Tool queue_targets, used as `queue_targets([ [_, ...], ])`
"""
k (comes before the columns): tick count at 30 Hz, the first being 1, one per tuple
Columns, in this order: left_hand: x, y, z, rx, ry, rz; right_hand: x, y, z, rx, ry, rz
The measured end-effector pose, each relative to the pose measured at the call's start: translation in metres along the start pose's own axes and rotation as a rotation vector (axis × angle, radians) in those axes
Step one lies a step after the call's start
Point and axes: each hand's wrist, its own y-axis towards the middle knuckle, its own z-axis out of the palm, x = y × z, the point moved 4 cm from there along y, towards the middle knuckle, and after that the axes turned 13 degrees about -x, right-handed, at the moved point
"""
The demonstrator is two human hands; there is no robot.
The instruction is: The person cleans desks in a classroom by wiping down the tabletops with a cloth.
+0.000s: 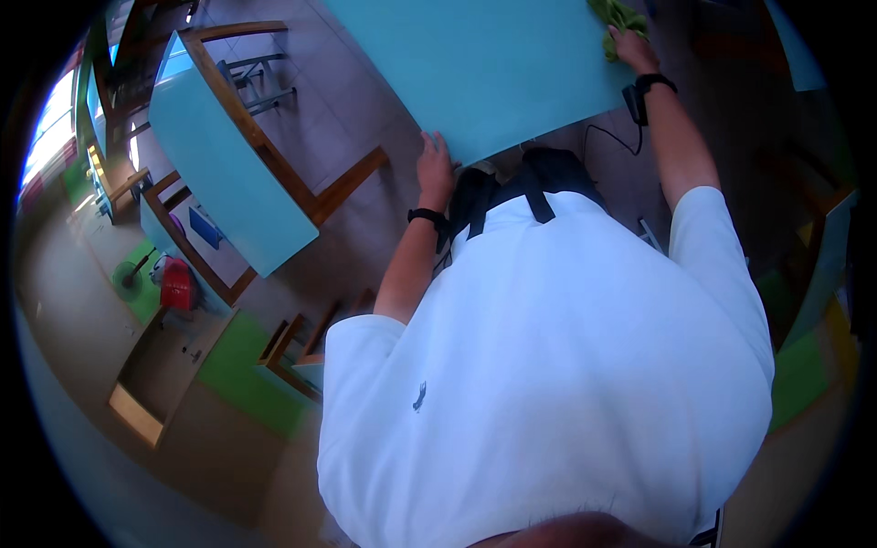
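In front of me is a table with a light-blue top [507, 75], which runs past the upper rim of the picture. My right hand [632, 49] is closed on a crumpled green cloth [622, 17] at the table's right edge. At the near left corner, my left hand [436, 175] touches the table's edge with its fingers somewhat apart and no loose object in it. Each wrist wears a black band, and a dark device [634, 104] with a black cable [620, 140] hangs at the right wrist.
To the left stands another blue-topped table [226, 164] with a wooden frame [253, 137], a grey metal stool [257, 82] beyond it. Farther left are a red object [177, 284] and a fan [128, 275]. More wooden furniture [291, 342] is behind on the left.
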Motion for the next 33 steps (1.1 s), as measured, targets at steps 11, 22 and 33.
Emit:
queue_targets([
  [11,-0.020,-0.007,-0.014,-0.148,0.029,0.023,0.031,-0.081,-0.038,0.153,-0.244,-0.116],
  [22,-0.027,0.000,-0.014,-0.117,0.083,0.008,0.251,-0.116,-0.009,0.332,-0.107,-0.412],
  [33,-0.043,-0.001,-0.015,-0.126,0.095,-0.065,0.270,-0.168,0.011,0.311,-0.092,-0.810],
])
